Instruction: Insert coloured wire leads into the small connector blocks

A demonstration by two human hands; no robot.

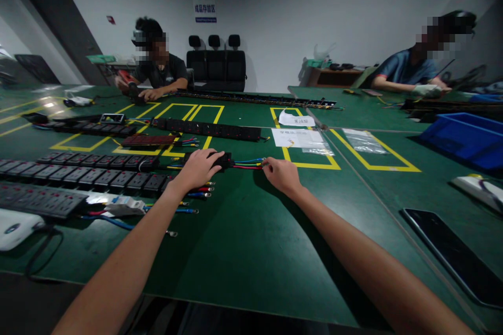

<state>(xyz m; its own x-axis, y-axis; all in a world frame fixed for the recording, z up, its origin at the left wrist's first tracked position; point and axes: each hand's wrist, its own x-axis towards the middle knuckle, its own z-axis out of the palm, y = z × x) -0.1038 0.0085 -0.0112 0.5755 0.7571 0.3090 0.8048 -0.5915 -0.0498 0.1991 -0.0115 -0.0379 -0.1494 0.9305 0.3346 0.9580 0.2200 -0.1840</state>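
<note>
Beneath my left hand (200, 168) lies a small black socket module (225, 160), with my fingers curled over its top; part of it is hidden by the hand. Blue, red and yellow-green wires (247, 163) run from the module's right end toward my right hand (283, 174). That hand is closed in a pinch on the wires' tips, where metal ring ends show in part. Left of my left wrist lie long rows of black sockets (113, 180), and several wires with ring terminals (206, 194) stick out from them.
Co-workers sit across the green table (251, 251), at the left (167, 70) and right (408, 70). Paper sheets (291, 137), plastic bags (364, 141), a blue bin (466, 138) and a phone (451, 251) lie to the right. A white device (18, 227) lies at the left edge.
</note>
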